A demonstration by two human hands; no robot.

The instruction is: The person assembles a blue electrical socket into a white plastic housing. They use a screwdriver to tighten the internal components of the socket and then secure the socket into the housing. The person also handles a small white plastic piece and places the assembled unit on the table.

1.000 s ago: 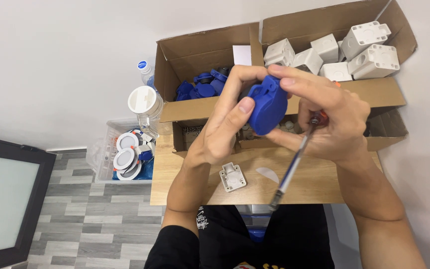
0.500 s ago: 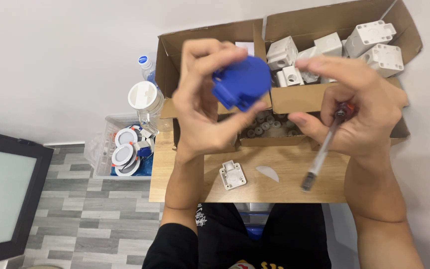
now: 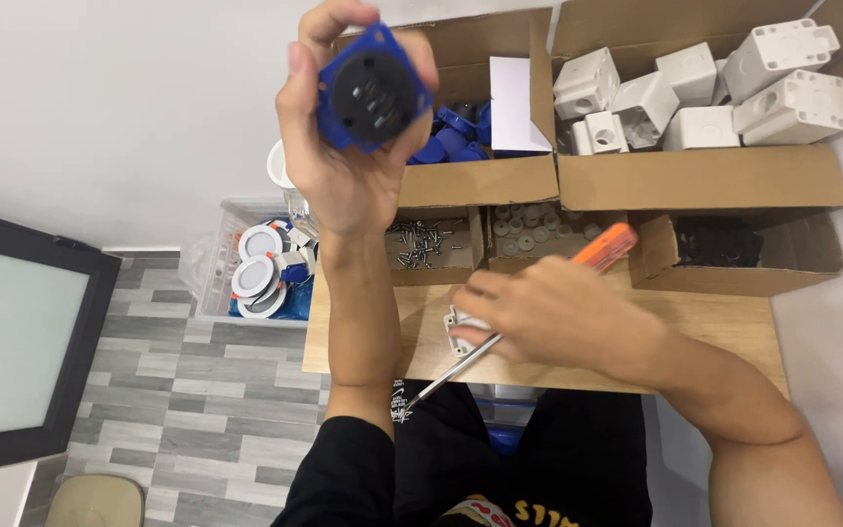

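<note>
My left hand (image 3: 343, 146) is raised near the top of the view and grips a blue socket part (image 3: 371, 90) with a round black face turned toward me. My right hand (image 3: 548, 317) is low over the wooden table (image 3: 734, 332), holding an orange-handled screwdriver (image 3: 605, 246) whose metal shaft runs down to the left. The fingertips of that hand touch a small white plate (image 3: 461, 332) lying on the table.
Open cardboard boxes stand at the back: one with blue parts (image 3: 456, 132), one with white junction boxes (image 3: 714, 88). Smaller boxes hold screws (image 3: 426, 244), white caps (image 3: 534, 224) and black pieces (image 3: 724, 239). A clear bin of round fittings (image 3: 260, 273) sits left, beside a dark framed panel (image 3: 12, 342).
My left hand lifted the blue part up and turned its black face toward me. My right hand dropped with the screwdriver to the table and reached the white plate.
</note>
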